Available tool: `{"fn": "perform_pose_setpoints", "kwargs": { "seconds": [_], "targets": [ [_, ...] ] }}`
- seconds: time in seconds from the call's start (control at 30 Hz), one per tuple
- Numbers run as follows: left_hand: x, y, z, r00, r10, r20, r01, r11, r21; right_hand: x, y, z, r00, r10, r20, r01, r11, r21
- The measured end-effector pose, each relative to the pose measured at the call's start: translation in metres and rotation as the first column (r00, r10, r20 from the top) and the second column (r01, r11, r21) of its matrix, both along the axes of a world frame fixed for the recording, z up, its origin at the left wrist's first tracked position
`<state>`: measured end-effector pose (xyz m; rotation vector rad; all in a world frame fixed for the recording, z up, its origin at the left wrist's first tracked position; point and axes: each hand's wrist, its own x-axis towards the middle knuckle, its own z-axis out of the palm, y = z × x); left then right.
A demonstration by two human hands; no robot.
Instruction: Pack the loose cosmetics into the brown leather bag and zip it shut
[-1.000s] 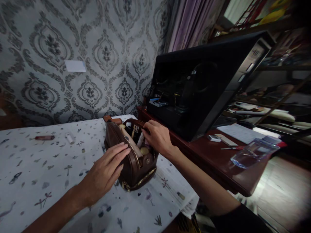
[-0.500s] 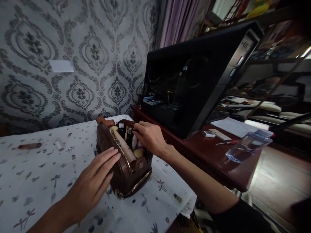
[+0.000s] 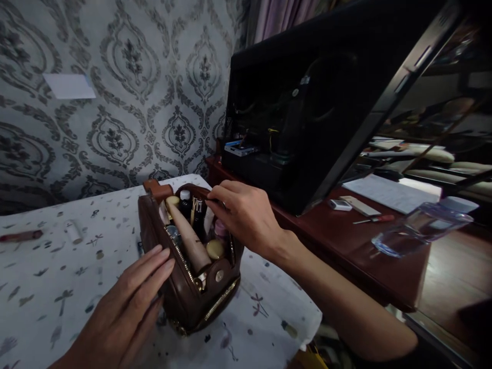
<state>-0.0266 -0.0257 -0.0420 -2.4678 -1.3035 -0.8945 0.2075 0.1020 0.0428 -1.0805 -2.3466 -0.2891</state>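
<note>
A brown leather makeup bag (image 3: 184, 302) stands unzipped on the patterned tablecloth, its gold zipper teeth showing along the opening. Inside it are a beige squeeze tube (image 3: 188, 236), a dark bottle with a white cap (image 3: 185, 197), a round gold lid (image 3: 215, 249) and other slim cosmetics. My left hand (image 3: 126, 297) rests against the bag's near left side, fingers stretched out and holding nothing. At the far right rim, my right hand (image 3: 246, 212) is closed, thumb and forefinger pinching the bag's edge. The hand hides part of the contents behind it.
A white stick tube (image 3: 73, 231) and a reddish tube (image 3: 21, 236) lie on the cloth at left. A black computer case (image 3: 307, 118) stands on the dark red desk at right, with a screwdriver (image 3: 373, 219), papers (image 3: 392, 192) and a clear plastic container (image 3: 423, 228).
The view has moved closer to the bag and turned slightly, so the bag appears larger. Both hands keep their places on it, with the left fingers still extended.
</note>
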Motion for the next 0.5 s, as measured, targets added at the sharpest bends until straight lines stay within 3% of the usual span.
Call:
{"fn": "perform_pose_setpoints", "kwargs": {
  "seconds": [0.27,0.5],
  "targets": [
    [0.001,0.000,-0.010,1.000,0.021,0.022,-0.021,1.000,0.016,0.004,0.000,-0.001,0.990,0.123,-0.076,-0.125,0.992,-0.020],
    [-0.002,0.000,-0.016,0.996,0.082,0.027,-0.082,0.997,0.012,0.007,0.008,-0.006,0.990,0.138,-0.036,-0.138,0.990,0.011]
  ]
}}
